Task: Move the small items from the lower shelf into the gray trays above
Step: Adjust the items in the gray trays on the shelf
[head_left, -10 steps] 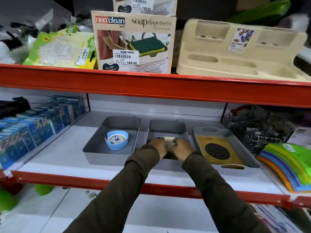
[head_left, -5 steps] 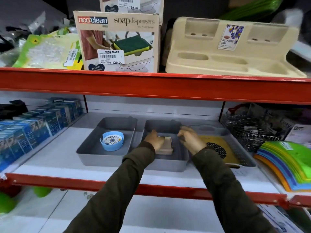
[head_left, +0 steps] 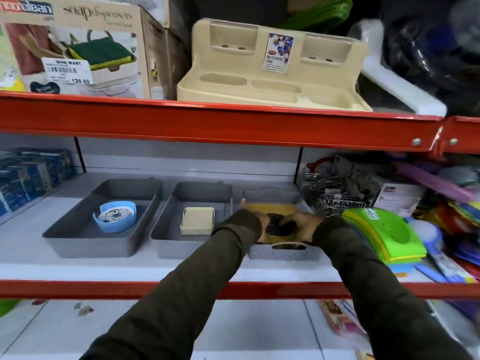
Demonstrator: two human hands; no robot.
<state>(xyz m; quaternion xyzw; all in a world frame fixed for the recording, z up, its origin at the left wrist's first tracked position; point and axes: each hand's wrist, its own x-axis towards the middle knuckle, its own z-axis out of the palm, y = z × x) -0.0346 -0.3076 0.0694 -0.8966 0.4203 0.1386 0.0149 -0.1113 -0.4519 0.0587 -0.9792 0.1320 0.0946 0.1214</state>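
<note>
Three gray trays stand side by side on the middle shelf. The left tray [head_left: 78, 245] holds a round blue item [head_left: 114, 219]. A square cream item [head_left: 197, 220] lies in the middle tray [head_left: 166, 245], untouched. In the perforated right tray [head_left: 272, 253] is a yellow item [head_left: 270, 209] with a black mesh circle. My left hand [head_left: 259, 224] grips its left side, thumb raised beside the tray wall. My right hand [head_left: 301, 226] curls over its right side. Both hands hide much of it.
Wire baskets [head_left: 330, 193] and a stack of green and coloured mats [head_left: 384, 235] crowd the tray's right side. Blue boxes [head_left: 26, 175] fill the far left. The red shelf beam [head_left: 207, 120] overhangs, carrying a beige organizer [head_left: 272, 74] and a soap dispenser box [head_left: 78, 48].
Both hands let go of the cream item in the middle tray and moved right onto the yellow item in the right tray. The camera moved closer and turned right.
</note>
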